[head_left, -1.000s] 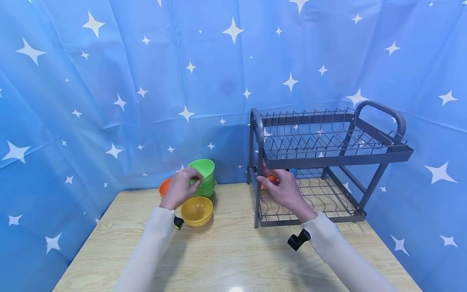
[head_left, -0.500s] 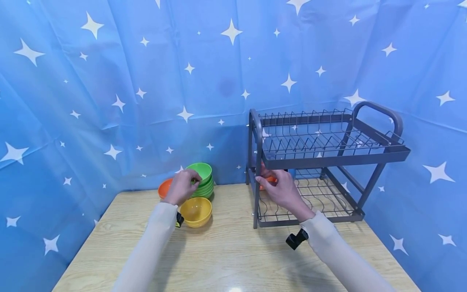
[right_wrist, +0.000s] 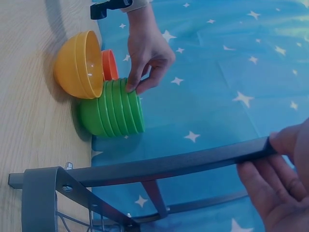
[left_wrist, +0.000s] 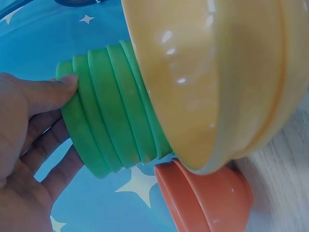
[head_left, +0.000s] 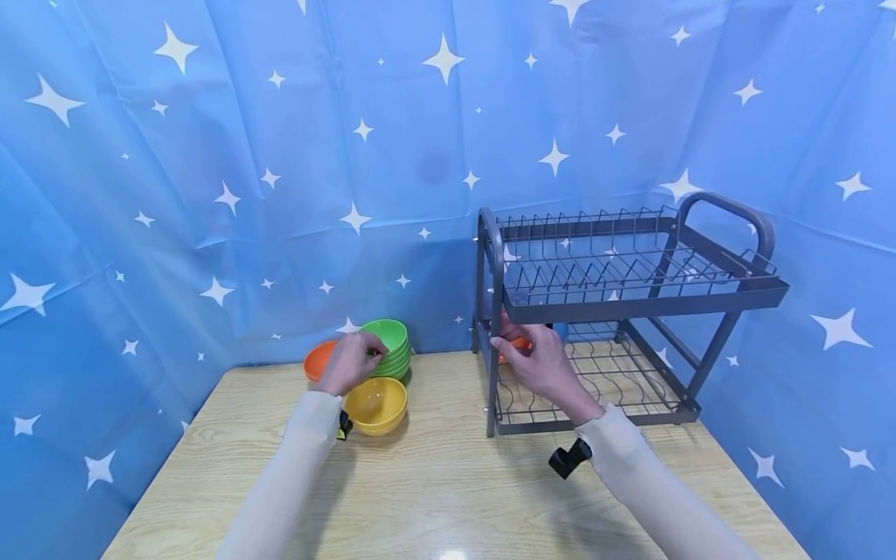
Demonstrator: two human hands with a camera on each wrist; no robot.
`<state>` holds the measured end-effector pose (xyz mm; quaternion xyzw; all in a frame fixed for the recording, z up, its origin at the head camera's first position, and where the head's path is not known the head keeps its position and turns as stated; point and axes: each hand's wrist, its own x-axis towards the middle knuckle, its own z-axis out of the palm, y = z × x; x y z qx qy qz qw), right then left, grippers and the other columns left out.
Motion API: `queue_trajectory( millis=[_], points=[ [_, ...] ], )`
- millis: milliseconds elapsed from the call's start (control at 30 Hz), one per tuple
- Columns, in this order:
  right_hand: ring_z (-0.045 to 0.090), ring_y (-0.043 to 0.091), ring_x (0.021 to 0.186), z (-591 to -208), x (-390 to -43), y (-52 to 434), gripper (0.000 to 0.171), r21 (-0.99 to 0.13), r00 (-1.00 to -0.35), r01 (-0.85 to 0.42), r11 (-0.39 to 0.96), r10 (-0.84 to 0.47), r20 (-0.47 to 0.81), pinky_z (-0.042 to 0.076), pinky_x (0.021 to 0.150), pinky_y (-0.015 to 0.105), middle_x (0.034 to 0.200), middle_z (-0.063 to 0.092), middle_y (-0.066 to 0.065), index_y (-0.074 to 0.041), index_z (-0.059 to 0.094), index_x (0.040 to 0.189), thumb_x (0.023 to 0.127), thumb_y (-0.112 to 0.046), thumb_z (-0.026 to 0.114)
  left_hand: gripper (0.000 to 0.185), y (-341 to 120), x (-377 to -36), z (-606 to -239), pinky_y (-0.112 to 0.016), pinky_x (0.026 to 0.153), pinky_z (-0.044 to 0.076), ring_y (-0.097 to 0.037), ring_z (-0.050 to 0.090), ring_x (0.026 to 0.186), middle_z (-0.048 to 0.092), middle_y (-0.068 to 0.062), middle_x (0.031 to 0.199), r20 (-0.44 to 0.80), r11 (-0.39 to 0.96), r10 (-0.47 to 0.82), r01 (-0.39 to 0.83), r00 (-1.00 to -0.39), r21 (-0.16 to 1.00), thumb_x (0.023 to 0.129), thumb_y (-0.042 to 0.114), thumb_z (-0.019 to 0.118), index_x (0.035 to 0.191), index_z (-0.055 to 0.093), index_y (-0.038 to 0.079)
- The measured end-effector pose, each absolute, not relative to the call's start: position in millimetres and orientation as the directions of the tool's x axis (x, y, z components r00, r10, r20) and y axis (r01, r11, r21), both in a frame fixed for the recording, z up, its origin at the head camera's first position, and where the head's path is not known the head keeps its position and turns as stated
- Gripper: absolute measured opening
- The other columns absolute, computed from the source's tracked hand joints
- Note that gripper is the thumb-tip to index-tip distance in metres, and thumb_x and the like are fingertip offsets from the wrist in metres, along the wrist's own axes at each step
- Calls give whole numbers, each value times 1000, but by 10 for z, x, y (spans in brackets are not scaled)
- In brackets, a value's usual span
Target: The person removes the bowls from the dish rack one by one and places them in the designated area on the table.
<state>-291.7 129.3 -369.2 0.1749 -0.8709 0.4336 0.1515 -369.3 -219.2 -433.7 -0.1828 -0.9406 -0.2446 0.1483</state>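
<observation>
My left hand [head_left: 350,362] pinches the rim of the top bowl in a stack of green bowls [head_left: 396,362]. In the left wrist view, the thumb lies on that bowl's outside, with the other fingers partly hidden behind it. Two nested yellow bowls [left_wrist: 193,87] stand in front of the stack, and orange bowls [left_wrist: 217,198] sit to its left, partly behind my left hand in the head view. My right hand [head_left: 544,365] grips the front left post [right_wrist: 174,164] of a dark two-tier dish rack [head_left: 644,305] between thumb and fingers.
An orange thing [head_left: 516,348] and a blue thing [head_left: 561,332] are partly visible in the rack's lower tier, behind my right hand. The wooden table [head_left: 420,490] extends in front. A blue curtain [head_left: 294,155] with white stars hangs behind it.
The top green bowl has come down with my left hand and now sits lower, nested in the stack. My right hand has kept its place on the rack post.
</observation>
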Motion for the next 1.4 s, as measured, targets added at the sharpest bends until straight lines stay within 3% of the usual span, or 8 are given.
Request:
queue_trajectory(
  millis=[400, 900, 1100, 1400],
  points=[
    [68, 22, 94, -3695, -2910, 1292, 20, -707, -893, -437, 556, -171, 417, 61, 80, 38, 101, 75, 7, -9, 72, 107, 100, -28, 68, 15, -2176, -3688, -4338, -38, 85, 62, -20, 71, 95, 77, -5, 104, 311, 812, 253, 376, -916, 446, 89, 4, 76, 103, 80, 9],
    [69, 22, 94, -3710, -2914, 1291, 18, -705, -880, -463, 537, -178, 441, 62, 82, 42, 100, 75, 6, -10, 70, 109, 101, -25, 68, 38, -1952, -3579, -4355, -47, 100, 56, -31, 60, 123, 67, -9, 130, 347, 809, 245, 388, -905, 442, 89, 15, 80, 126, 72, 12],
    [68, 23, 96, -3704, -2908, 1283, 19, -703, -883, -453, 548, -168, 438, 60, 81, 38, 102, 75, 7, -10, 70, 110, 101, -26, 67, 37, -1764, -3501, -4329, -46, 103, 55, -29, 61, 123, 68, -7, 128, 397, 782, 310, 469, -864, 410, 90, 22, 81, 125, 72, 14],
    [66, 23, 97, -3717, -2896, 1272, 18, -708, -888, -441, 552, -152, 435, 57, 81, 35, 103, 74, 7, -10, 70, 110, 100, -25, 68, 41, -1469, -3376, -4271, -39, 94, 57, -23, 63, 111, 67, -2, 118, 441, 735, 382, 557, -812, 387, 91, 29, 80, 128, 69, 14]
  ],
)
